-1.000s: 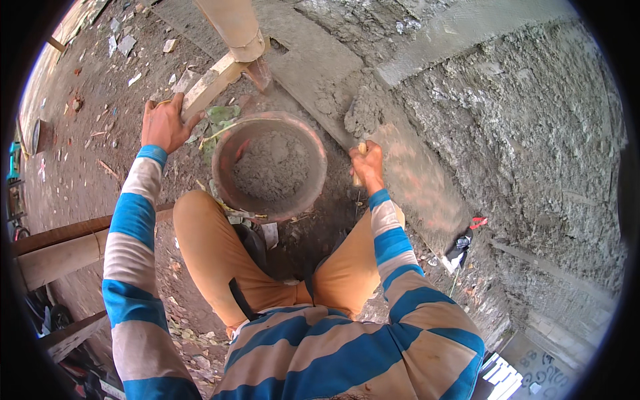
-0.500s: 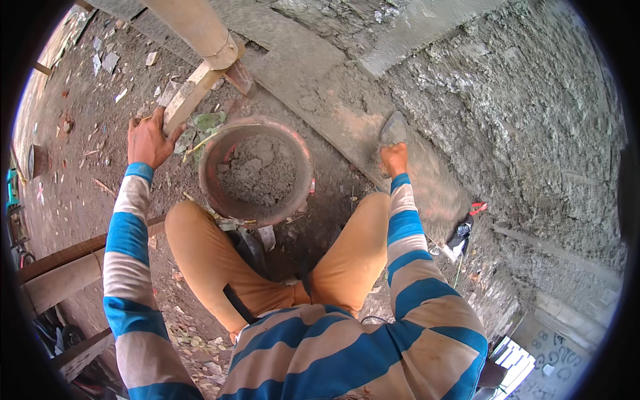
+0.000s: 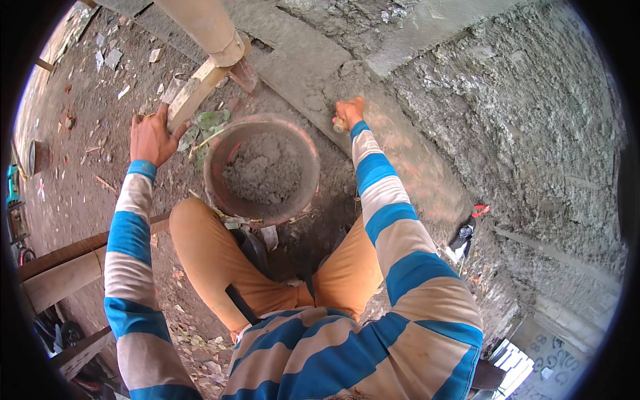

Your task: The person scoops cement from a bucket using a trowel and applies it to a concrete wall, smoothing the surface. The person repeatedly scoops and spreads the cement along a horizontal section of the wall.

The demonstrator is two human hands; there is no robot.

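My left hand [image 3: 153,137] grips the near end of a squared wooden beam [image 3: 195,97], thumb on one side and fingers on the other. My right hand [image 3: 349,112] is closed round a trowel's handle [image 3: 340,125], over the grey mortar-smeared ledge [image 3: 400,147] at the foot of the wall. The trowel's blade is hidden by the hand now; the earlier frame shows it. Between my arms, in front of my knees, stands a round bucket [image 3: 308,167] with wet grey mortar [image 3: 263,170] in it.
A thick round post [image 3: 203,27] meets the beam's far end. Rough cement wall [image 3: 507,120] fills the right side. A dark item with a red strip [image 3: 461,240] lies at its foot. Bamboo and timber rails [image 3: 63,283] run at left, over littered soil [image 3: 87,133].
My right hand has moved left and away from me along the ledge, and the trowel's blade has gone out of sight. My left hand stays on the beam.
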